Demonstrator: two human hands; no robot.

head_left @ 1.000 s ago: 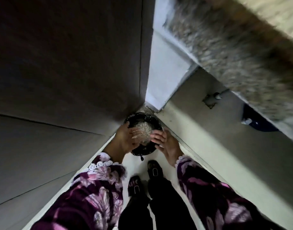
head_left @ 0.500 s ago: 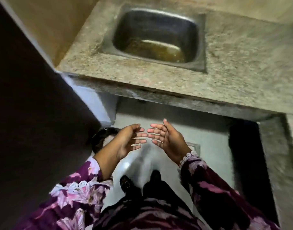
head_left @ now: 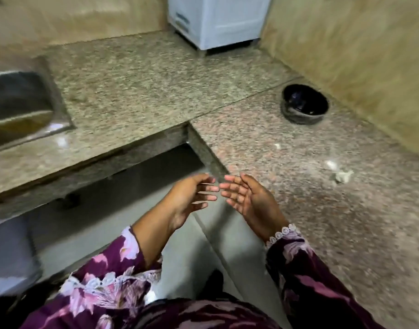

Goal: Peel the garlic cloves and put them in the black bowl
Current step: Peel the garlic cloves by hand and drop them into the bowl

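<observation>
Granite counter (head_left: 263,143) bears the black bowl (head_left: 304,104); left hand (head_left: 189,198) and right hand (head_left: 248,198) spread empty

No readable text anywhere. Only candidate: white appliance (head_left: 218,20) on the counter, far beyond both hands, has dark label-like marks on its left face, too blurred to read. No letters, numbers, brands or signs legible on anything else.
</observation>
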